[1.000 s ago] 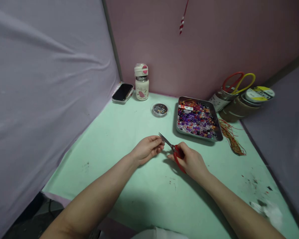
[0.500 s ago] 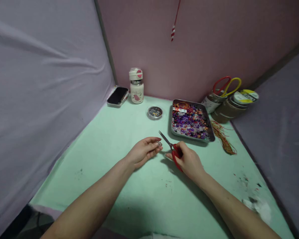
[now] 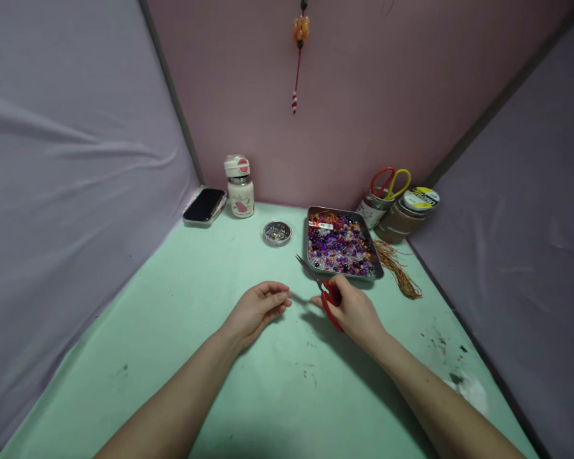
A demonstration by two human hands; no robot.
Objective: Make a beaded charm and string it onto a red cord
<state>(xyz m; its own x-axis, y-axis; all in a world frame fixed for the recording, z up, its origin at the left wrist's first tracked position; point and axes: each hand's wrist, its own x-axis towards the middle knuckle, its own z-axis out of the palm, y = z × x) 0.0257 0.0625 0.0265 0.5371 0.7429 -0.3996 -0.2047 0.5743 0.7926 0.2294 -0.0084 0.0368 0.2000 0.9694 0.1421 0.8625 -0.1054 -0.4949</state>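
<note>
My right hand (image 3: 356, 312) is wrapped round a pair of red-handled scissors (image 3: 332, 309). Their slim metal blades point up and left towards the bead tray, with the tips slightly apart. To the left, my left hand (image 3: 261, 310) pinches a small clear bead-like piece (image 3: 287, 295) between thumb and fingers; its exact kind is too small to make out. Both hands are raised a little above the pale green tabletop, a short gap between them. Beyond the scissors stands a metal tray (image 3: 381, 271) filled with purple, red, black, orange and clear beads.
Behind the hands lies a round clear case (image 3: 277, 233) of small shiny pieces. A bottle (image 3: 241, 188) and phone (image 3: 205, 206) are at back left. At right are a scissors jar (image 3: 374, 207), a lidded jar (image 3: 402, 220) and loose cords (image 3: 399, 271). A beaded strand (image 3: 297, 70) hangs behind.
The view has tilted up and shifted right, showing more of the hanging strand. My left fingers have closed in further round the small clear piece. The scissors remain in my right hand.
</note>
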